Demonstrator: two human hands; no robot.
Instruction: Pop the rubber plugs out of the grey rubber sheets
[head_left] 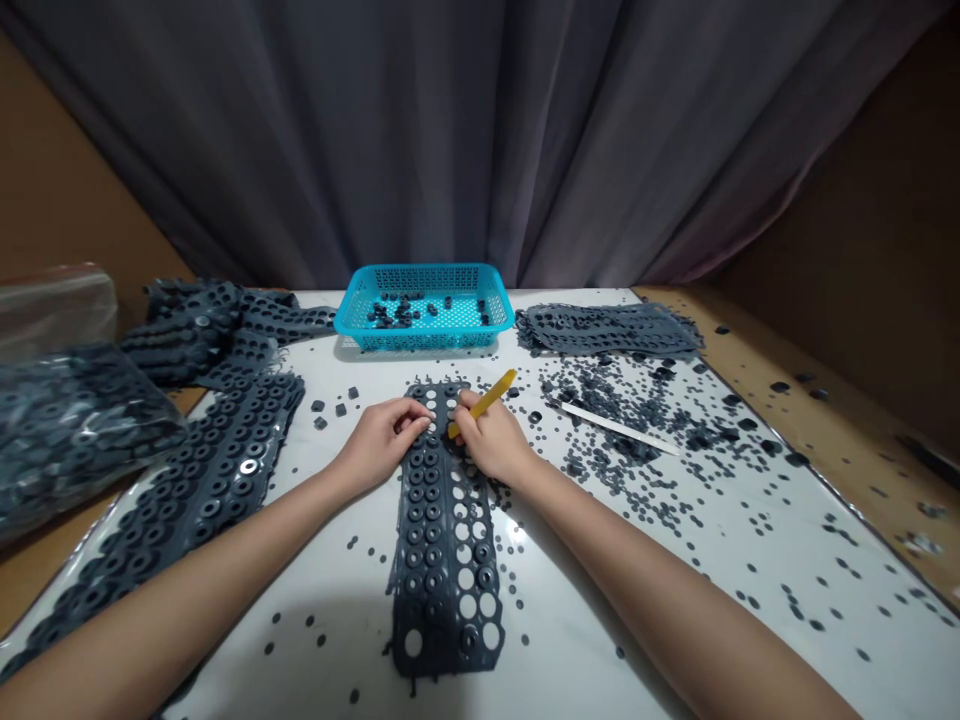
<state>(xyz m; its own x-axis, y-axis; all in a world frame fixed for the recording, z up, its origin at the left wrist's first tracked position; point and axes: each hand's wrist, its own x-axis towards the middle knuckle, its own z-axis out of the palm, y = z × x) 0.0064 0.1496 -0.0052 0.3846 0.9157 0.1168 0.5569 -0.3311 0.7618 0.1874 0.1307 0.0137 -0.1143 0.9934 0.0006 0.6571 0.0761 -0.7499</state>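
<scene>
A black rubber sheet (450, 560) lies lengthwise in front of me, with rows of moulded ring-shaped parts and several open round holes. My left hand (382, 435) rests at its upper left edge, thumb and fingers pinched together over the rows; whatever is between the fingertips is hidden. On the other side, my right hand (491, 440) grips a yellow stick-like tool (493, 393), slanting up to the right. The tool's lower end meets the sheet, close to the left fingertips.
A blue basket (424, 335) holds some black parts. Stacked rubber sheets (611, 330) lie back right, more sheets (217, 470) left, beside a clear bag (82, 430) of parts. Small black discs (630, 440) and a white strip (621, 428) are scattered right. A curtain (420, 140) hangs behind.
</scene>
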